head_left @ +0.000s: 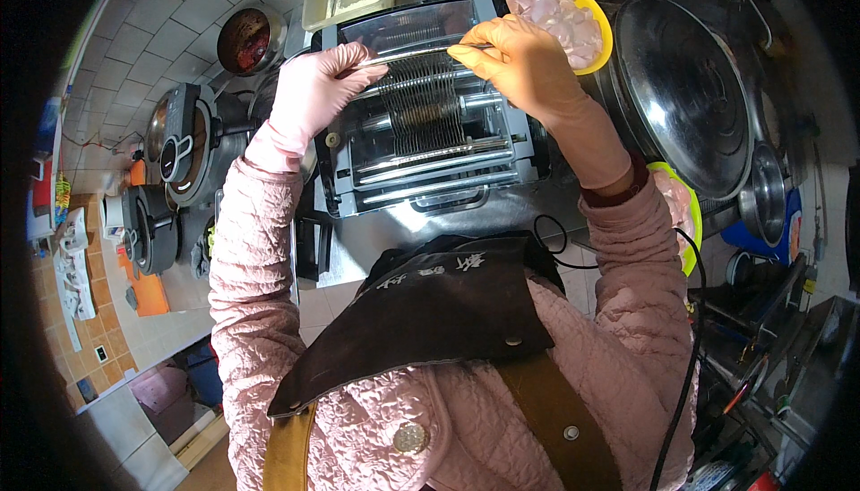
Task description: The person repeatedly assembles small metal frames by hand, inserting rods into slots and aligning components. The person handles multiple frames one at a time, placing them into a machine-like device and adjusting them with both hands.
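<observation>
One metal rod (pixel 414 53) is above far half of bladed machine (pixel 425 119); L hand (pixel 324 88) & R hand (pixel 520 59), gloved, fingers pinching it nr ends. Yellow bowl (pixel 606 43) w/ raw meat (pixel 557 21) by machine's far R corner.

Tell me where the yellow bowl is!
In the head view, the yellow bowl is at the top, right of centre, just past the right hand and beside the machine.
</observation>
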Motion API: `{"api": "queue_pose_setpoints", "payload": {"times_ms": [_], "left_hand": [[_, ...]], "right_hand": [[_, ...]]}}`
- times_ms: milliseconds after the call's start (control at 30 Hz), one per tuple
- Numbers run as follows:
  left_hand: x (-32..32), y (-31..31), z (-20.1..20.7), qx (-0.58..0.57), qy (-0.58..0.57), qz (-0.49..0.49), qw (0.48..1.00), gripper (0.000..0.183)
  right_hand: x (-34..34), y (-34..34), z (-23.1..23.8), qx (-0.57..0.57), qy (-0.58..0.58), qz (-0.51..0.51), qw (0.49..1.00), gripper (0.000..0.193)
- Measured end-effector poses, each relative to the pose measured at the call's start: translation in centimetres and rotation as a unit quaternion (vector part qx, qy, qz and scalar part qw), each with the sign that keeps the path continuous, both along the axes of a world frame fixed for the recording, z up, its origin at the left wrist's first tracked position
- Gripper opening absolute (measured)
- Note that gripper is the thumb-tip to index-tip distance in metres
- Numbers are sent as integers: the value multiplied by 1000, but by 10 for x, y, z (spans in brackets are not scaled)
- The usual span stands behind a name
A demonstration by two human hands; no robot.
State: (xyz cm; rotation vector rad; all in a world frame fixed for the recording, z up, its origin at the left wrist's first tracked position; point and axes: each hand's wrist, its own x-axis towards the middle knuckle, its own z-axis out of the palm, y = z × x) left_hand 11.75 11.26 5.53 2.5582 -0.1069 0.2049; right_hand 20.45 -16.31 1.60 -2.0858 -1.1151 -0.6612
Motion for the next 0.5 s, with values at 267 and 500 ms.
{"api": "queue_pose_setpoints", "payload": {"times_ms": [267,500], "left_hand": [[0,7,-9,-34,-4,2,999,31],[-4,10,-12,-69,-6,-3,998,30]], "right_hand": [[0,5,2,16,-26,5,1000,25],[-2,7,5,-10,-42,-2,999,28]]}}
